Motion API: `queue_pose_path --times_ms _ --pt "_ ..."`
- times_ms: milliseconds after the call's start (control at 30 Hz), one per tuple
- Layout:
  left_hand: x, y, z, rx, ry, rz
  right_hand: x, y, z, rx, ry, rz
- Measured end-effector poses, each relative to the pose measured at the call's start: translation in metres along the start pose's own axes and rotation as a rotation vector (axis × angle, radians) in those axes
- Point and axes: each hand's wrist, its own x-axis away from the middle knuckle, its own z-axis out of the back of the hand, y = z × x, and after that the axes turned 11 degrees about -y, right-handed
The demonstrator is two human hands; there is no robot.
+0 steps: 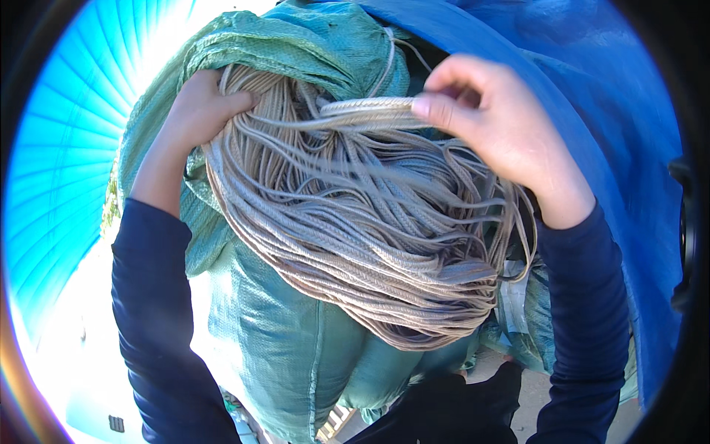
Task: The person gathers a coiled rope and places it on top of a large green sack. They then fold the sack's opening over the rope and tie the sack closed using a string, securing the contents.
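Green sacking carries the bundle of cord, sagging over its near side. Keeping that bundle steady while drawing strands slowly should, I judge, limit snarls. Right hand, wrist bent inward, pinches a few; left hand clasps the bundle's far-left end, thumb across it. Blue sheeting rises beyond.

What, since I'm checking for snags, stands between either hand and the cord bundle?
Nothing visible: the left hand grips the cord bundle next to the green sack, and the right hand pinches some strands.
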Motion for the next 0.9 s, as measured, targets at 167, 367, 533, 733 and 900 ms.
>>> queue_pose_path --times_ms 167,367,533,733,900 --pt "-0.015 -0.030 0.002 0.060 -0.071 -0.096 -0.034 -0.044 -0.045 -0.260 0.017 0.497" --pt "-0.004 -0.007 -0.007 0.095 -0.003 -0.079 -0.033 -0.068 -0.093 0.026 -0.502 0.041" --pt "0.051 0.014 -0.050 0.424 0.300 -0.099 0.031 -0.099 -0.145 0.508 -0.067 0.371" --pt "0.230 0.041 -0.152 1.041 0.810 -0.092 0.026 -0.103 -0.132 0.365 -0.355 -0.209" --pt "0.328 0.128 -0.261 1.069 0.335 0.183 0.012 -0.153 -0.110 -0.692 -0.343 -0.166"
